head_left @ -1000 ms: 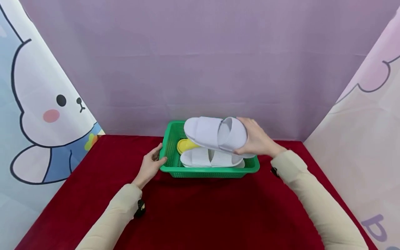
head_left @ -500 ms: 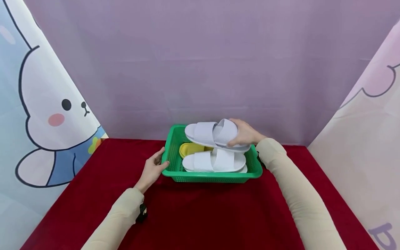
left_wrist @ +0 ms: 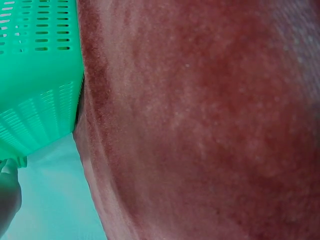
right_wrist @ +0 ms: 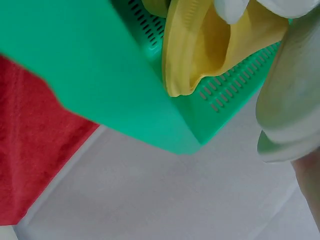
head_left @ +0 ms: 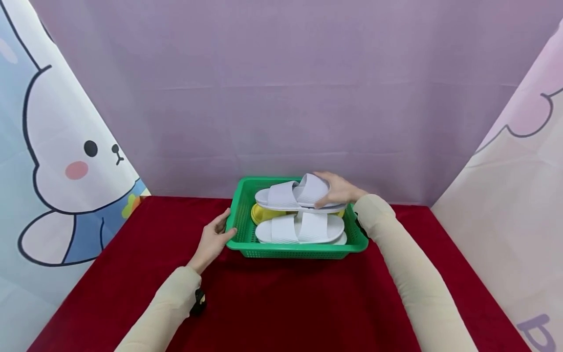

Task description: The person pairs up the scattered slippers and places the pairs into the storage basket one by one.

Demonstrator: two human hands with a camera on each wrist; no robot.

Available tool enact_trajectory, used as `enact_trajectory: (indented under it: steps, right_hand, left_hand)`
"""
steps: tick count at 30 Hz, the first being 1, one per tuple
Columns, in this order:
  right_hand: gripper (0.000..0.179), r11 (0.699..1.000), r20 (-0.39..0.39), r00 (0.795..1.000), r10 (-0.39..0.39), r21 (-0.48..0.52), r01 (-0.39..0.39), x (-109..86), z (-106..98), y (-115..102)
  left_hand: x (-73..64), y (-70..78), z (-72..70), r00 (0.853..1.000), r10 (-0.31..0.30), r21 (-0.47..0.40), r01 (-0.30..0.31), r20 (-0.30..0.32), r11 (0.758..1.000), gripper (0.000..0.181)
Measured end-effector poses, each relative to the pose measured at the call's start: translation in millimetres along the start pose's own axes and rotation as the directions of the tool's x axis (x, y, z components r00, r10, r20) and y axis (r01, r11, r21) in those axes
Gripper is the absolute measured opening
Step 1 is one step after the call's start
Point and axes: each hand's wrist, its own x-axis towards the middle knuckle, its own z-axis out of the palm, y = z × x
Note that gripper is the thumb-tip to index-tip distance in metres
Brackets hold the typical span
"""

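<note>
A green plastic basket (head_left: 299, 248) stands on the red cloth. My left hand (head_left: 213, 237) pinches its left rim, thumb on the inner side; in the left wrist view a fingertip (left_wrist: 9, 172) meets the basket rim. My right hand (head_left: 340, 188) grips the heel end of a pale lavender-white pair of slippers (head_left: 281, 196), stacked, in the basket's back part. Under them, partly covered, are yellow slippers (head_left: 262, 214), plainer in the right wrist view as a yellow slipper (right_wrist: 182, 60). White slippers (head_left: 283, 230) lie along the basket's front.
Red cloth (head_left: 272, 303) covers the table around the basket. A lavender curtain (head_left: 281, 98) hangs close behind it. Printed side panels, one with a rabbit (head_left: 66, 146), stand at left and right.
My right hand has moved left and lowered the pale slippers from above the basket's right side onto its back part. My left hand stays on the rim.
</note>
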Motion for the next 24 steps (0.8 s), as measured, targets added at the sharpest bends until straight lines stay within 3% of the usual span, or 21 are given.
enact_trajectory:
  steps: [7,15,24]
  right_hand:
    - [0.098,0.998,-0.127,0.992,-0.021,0.051,0.028,-10.4,-6,-6]
    - [0.075,0.988,-0.312,0.949,-0.039,0.130,0.083,-28.5,-8,-11]
    - [0.061,0.902,-0.406,0.913,-0.044,0.376,0.211,-56.8,0,-4]
  left_hand:
    - [5.5,0.5,-0.9,1.000,0.017,-0.007,-0.017,-0.003,1.000,0.060]
    - [7.6,0.9,0.3,1.000,0.018,-0.017,-0.018,-0.004,1.000,0.060]
    - [8.0,-1.4,-0.4,1.000,0.023,-0.017,-0.023,-0.008,1.000,0.059]
